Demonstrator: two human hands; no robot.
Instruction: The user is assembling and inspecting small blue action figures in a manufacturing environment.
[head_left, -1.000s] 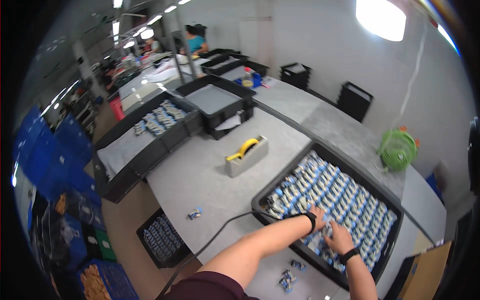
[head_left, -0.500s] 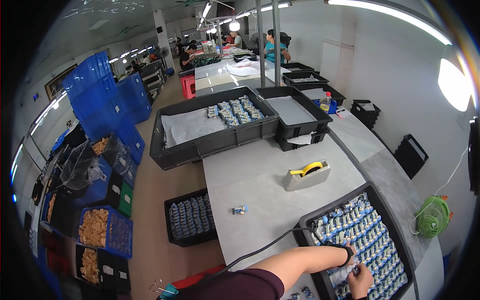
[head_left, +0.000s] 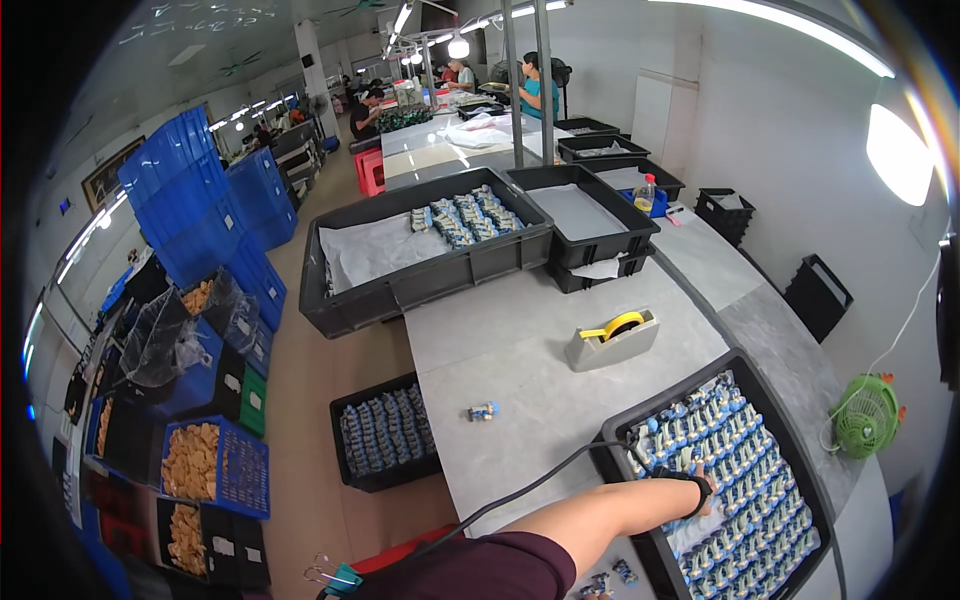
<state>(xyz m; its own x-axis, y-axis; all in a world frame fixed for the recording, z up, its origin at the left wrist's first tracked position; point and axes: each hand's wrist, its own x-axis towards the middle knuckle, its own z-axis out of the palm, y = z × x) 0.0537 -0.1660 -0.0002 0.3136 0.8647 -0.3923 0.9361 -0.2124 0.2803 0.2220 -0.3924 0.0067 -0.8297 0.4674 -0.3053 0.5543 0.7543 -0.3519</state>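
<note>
Grey table (head_left: 520,350), bearing black tray (head_left: 775,400) of small blue parts, tape dispenser (head_left: 612,338), one loose part (head_left: 483,411), cable (head_left: 520,492), large black crates (head_left: 420,275) behind.

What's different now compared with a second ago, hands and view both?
The view has swung left, bringing in the blue crates and floor bins. The right hand, seen in the tray a second ago, is out of view. The left hand stays in the black tray among the small blue and white parts; nothing visibly lifted. The tape dispenser and loose part have not moved.
</note>
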